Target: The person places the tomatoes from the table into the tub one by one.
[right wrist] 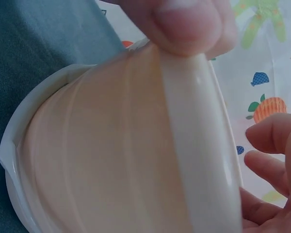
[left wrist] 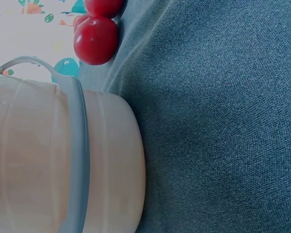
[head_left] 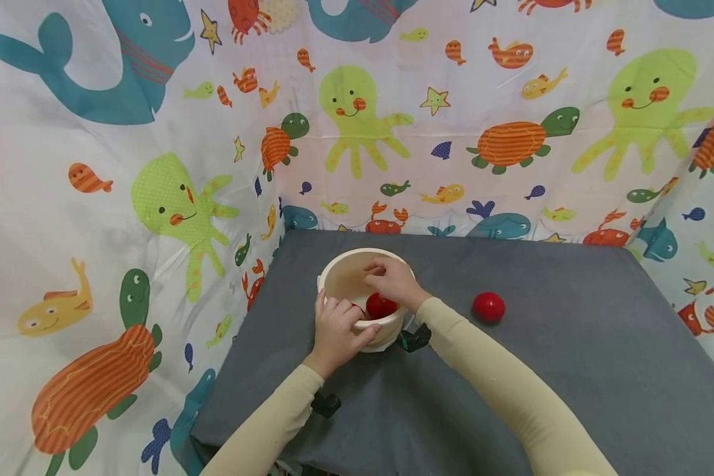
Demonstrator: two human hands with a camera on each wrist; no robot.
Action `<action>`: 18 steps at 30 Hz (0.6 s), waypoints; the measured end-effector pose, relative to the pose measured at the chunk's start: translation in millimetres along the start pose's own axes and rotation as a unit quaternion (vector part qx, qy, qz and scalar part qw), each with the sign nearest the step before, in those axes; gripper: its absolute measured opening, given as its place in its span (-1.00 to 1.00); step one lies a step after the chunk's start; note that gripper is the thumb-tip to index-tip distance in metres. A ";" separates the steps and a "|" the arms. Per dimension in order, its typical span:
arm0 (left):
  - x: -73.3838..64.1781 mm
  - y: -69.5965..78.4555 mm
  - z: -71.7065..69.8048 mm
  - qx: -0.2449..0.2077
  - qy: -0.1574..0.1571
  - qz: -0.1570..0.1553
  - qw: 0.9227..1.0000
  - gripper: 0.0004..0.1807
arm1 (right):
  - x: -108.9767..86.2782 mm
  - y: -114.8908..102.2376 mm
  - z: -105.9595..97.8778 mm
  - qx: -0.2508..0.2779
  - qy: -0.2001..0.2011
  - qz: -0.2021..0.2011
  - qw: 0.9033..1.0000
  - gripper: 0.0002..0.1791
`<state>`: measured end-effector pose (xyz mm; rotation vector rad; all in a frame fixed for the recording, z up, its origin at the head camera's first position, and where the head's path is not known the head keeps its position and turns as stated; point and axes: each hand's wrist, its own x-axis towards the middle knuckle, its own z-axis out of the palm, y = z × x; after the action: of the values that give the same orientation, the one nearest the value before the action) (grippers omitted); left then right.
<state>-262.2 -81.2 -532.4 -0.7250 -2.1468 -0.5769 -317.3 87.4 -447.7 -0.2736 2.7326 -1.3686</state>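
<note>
The left hand (head_left: 336, 336) grips the rim of the white bucket (head_left: 346, 276) while the right hand (head_left: 391, 281), loosely bent and apparently empty, hovers above red balls (head_left: 381, 307) inside, seemingly mid-transfer, the next move calling for a steady bucket.

Glossy red balls (head_left: 381, 306) stand out against a cream bucket (head_left: 340, 281) whose handle (left wrist: 78, 141) shows blue-grey in the left wrist view. The desk (head_left: 571, 330) is plain dark grey in the head view, blue-teal in the wrist views. Sleeves (head_left: 494, 390) are plain beige, the wrist mounts (head_left: 414, 338) black. A white backdrop (head_left: 119, 142), tinged pink at the rear, carries a sea print: orange-cheeked, lime-green octopuses (head_left: 345, 84), green turtles (head_left: 512, 143) striped in orange, teal whales (head_left: 137, 92), some banded in red, yellow stars (head_left: 211, 30) and orange-red crabs (head_left: 383, 227), with small fish (head_left: 455, 52) in orange, yellow, green and navy.
</note>
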 end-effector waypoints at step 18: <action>1.4 1.6 1.3 -0.012 0.000 -0.008 1.000 -0.65 | -20.7 34.3 -122.6 0.051 0.079 0.041 0.995 -0.50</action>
<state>-262.5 -78.8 -531.9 -0.7216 -2.1506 -0.6109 -319.0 207.9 -401.9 -0.0460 2.7505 -1.5635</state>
